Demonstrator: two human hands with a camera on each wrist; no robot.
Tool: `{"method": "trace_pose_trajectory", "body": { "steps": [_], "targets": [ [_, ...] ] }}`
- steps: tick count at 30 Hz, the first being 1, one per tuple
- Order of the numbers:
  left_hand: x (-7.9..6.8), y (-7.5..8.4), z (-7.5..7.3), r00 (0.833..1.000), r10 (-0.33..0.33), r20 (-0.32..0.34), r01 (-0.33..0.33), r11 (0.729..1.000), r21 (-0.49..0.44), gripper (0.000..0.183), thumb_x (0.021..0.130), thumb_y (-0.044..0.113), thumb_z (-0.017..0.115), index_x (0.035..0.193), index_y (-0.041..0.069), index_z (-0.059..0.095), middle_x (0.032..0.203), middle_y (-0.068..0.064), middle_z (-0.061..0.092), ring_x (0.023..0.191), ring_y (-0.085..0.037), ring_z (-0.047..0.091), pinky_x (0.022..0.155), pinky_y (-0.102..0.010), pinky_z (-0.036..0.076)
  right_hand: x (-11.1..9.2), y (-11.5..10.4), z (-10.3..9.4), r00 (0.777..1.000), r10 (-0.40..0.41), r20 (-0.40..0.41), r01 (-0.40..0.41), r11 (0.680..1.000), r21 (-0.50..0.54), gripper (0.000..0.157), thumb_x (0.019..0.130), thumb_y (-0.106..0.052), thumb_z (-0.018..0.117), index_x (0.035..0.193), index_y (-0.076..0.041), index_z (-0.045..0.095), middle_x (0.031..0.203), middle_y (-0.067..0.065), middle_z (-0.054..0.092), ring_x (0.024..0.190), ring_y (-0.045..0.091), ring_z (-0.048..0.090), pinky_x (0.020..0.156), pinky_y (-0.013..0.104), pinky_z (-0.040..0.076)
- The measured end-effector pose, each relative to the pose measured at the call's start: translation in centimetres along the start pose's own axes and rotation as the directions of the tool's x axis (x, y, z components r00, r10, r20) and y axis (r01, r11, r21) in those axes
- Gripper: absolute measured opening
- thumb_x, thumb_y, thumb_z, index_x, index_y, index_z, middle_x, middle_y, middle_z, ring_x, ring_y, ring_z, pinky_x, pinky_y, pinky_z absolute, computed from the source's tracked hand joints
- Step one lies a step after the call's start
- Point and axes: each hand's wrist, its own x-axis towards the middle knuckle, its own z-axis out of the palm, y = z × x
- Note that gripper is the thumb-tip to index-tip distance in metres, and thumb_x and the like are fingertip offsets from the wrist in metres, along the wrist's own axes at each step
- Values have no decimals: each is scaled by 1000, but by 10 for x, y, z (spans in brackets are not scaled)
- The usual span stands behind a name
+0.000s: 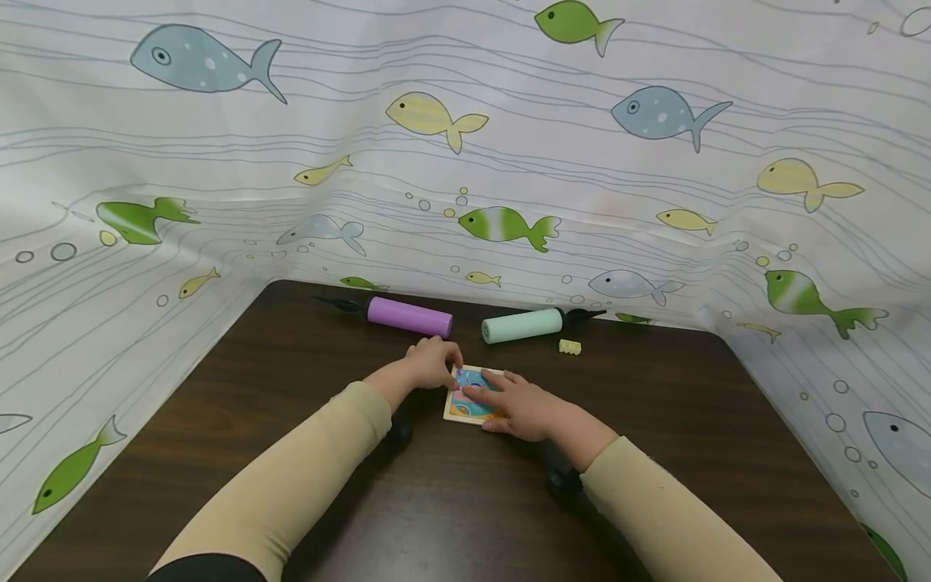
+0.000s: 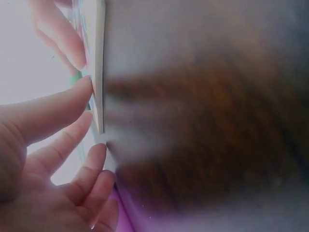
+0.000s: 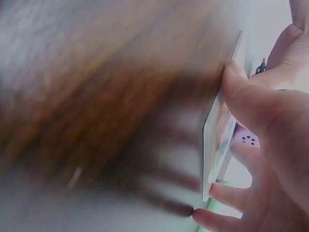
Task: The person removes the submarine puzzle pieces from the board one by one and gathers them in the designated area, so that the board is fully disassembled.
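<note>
A small square picture board [image 1: 465,409] with a pale rim and a blue, pink and orange picture lies flat on the table. My left hand [image 1: 431,362] is at its upper left, thumb and index fingertips touching the picture side. In the left wrist view, the left hand's other fingers [image 2: 99,157] sit just past the board's edge [image 2: 100,96]. Spread across the board's right part is my right hand [image 1: 527,406], its thumb [image 3: 236,79] resting on the rim and fingers lying over the picture. These fingers hide much of the picture.
Behind the board lie a purple hand pump [image 1: 409,316] and a mint-green hand pump [image 1: 522,325], both with black nozzles. A small pale yellow block [image 1: 570,347] is near the green one. A fish-print curtain [image 1: 451,178] encloses the dark wooden table [image 1: 676,404].
</note>
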Motion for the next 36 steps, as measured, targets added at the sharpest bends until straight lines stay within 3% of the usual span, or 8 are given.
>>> {"method": "trace_pose_trajectory", "body": {
  "steps": [5,13,20,23,27,36],
  "targets": [
    [0,1,-2,1000,2,4,-2,1000,-16,29,81,28,83,102,21,65,110,-4,50,105,-28,45,96,-49,34,-1,-2,-2,1000,-10,-8,11,1000,21,65,98,-43,58,155,-35,29,163,6,19,142,49,18,106,62,28],
    [0,2,-2,1000,19,-12,-20,999,-46,30,80,22,84,100,19,63,107,-3,51,102,-25,48,94,-48,35,-1,-3,-3,1000,0,-1,0,1000,31,65,97,-44,58,155,-40,28,163,2,18,143,47,16,106,62,28],
    [3,2,5,997,73,-16,-75,977,-198,24,82,3,78,99,9,62,95,-5,55,86,-21,53,77,-36,46,-1,-2,-3,1000,-1,-6,1,1000,31,65,97,-44,58,155,-39,29,163,1,17,143,47,16,106,62,28],
    [4,2,4,998,56,-17,-59,972,-226,25,83,3,77,102,7,62,93,-6,58,84,-21,55,74,-35,48,0,-2,-2,1000,-6,-9,7,1000,29,64,97,-43,58,155,-38,30,163,2,18,143,47,17,106,62,29],
    [2,2,1,999,37,-38,-45,969,-243,17,82,1,75,94,6,65,90,-7,59,81,-21,56,71,-34,49,1,-1,-1,1000,-9,2,9,1000,13,65,98,-44,57,155,-39,28,163,3,18,142,48,17,106,62,28],
    [1,0,-2,997,23,-69,-48,918,-394,12,86,-3,69,93,6,67,85,-7,63,75,-21,60,64,-31,50,2,0,1,1000,1,16,-1,1000,3,65,97,-46,57,155,-41,27,163,2,18,143,47,17,107,61,27]
  ]
}}
